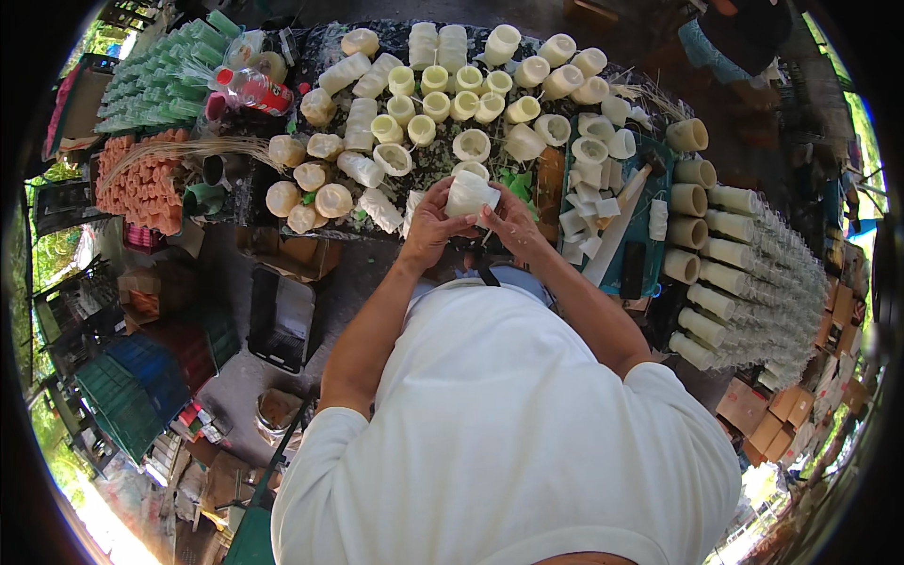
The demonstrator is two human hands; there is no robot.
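Both hands meet just above the near edge of a dark, cluttered work table [331, 38], closed together round one small cream-white cylindrical roll [469, 195] of what looks like pale, fibrous material. The left hand [431, 224] cups the roll from its left side with fingers curled up over the front, while the right hand [509, 222] grips it from the right, thumb pressed against the wall — so the roll sits squeezed between the two palms, lifted a little off the table and close to the person's white-shirted chest [499, 424]. Behind it the table is crowded with many more cream cylinders and hollow rings [443, 99], some upright with their open ends showing, some lying on their sides. To the left lie a bundle of pale thin sticks [188, 149], a block of orange tubes [141, 184] and rows of pale green ones [155, 80]. To the right a teal tray [644, 247] holds small white pieces, and beyond it stand long stacks of clear plastic cups [772, 282] laid on their sides, mouths toward the person.
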